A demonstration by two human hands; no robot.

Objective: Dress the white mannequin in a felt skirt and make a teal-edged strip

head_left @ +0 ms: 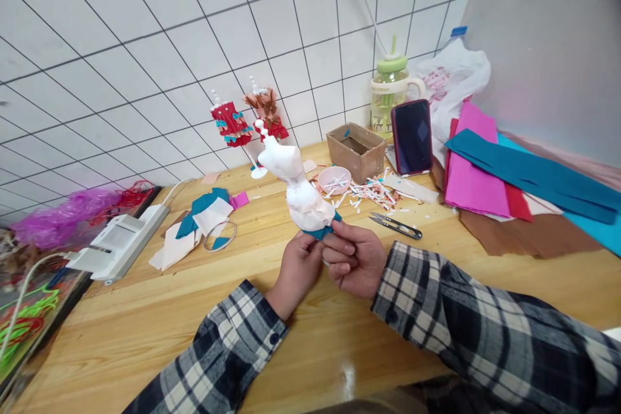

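Observation:
Both my hands hold up a small white doll figure (297,182) with a strip of teal paper (322,231) wrapped at its base. My left hand (295,272) is closed around the bottom of the figure from the left. My right hand (356,257) pinches the teal strip against the base from the right. The figure stands upright above the wooden table (145,310), its white top tilted left. Plaid sleeves cover both my forearms.
Small snips (395,225) lie right of my hands. Behind are a pink bowl (334,178), paper scraps, a cardboard box (356,149), a propped phone (412,136), a green-lidded bottle (389,87), two dressed dolls (247,119). Coloured paper sheets (499,171) lie right; white device (119,239) left.

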